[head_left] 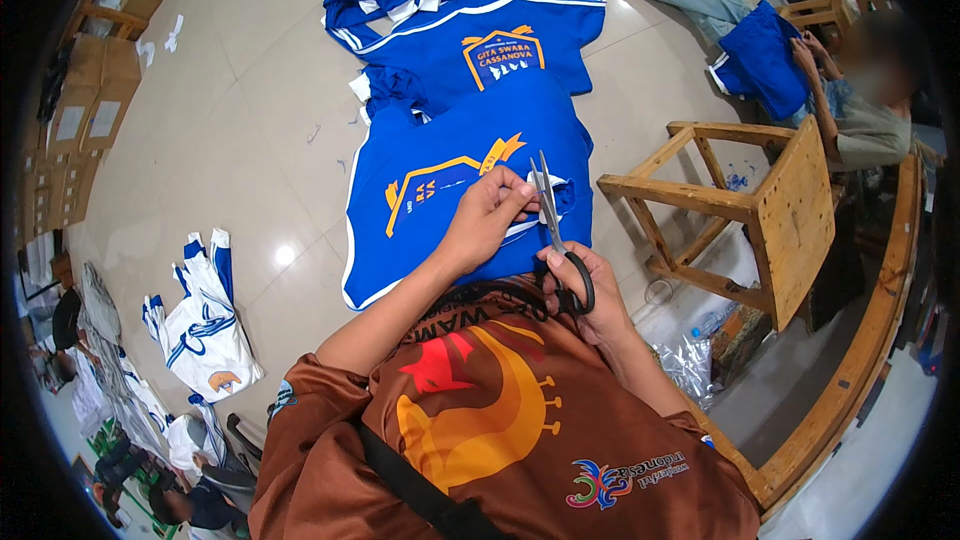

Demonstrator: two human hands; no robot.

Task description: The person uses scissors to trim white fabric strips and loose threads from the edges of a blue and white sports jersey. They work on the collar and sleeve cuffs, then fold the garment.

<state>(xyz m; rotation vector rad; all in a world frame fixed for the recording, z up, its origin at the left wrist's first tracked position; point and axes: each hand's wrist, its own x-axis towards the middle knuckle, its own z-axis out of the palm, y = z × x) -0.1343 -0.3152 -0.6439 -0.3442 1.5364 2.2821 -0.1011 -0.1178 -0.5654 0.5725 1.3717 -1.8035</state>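
Note:
Spread over my lap and the floor ahead lies a blue garment with white piping and a yellow-edged emblem. My left hand pinches a small white-and-blue part of it, probably a cuff or edge, beside the scissor blades. In my right hand is a pair of scissors with black handles, fingers through the loops. The blades point away from me, slightly parted, right by the pinched cloth. Whether they touch a thread cannot be made out. Beyond it, another blue garment with an emblem lies on the floor.
A wooden stool lies on its side to my right. Beyond it a person sits handling blue cloth. White-and-blue garments lie on the tiled floor at left, near stacked cardboard boxes. A clear plastic bag is by my right forearm.

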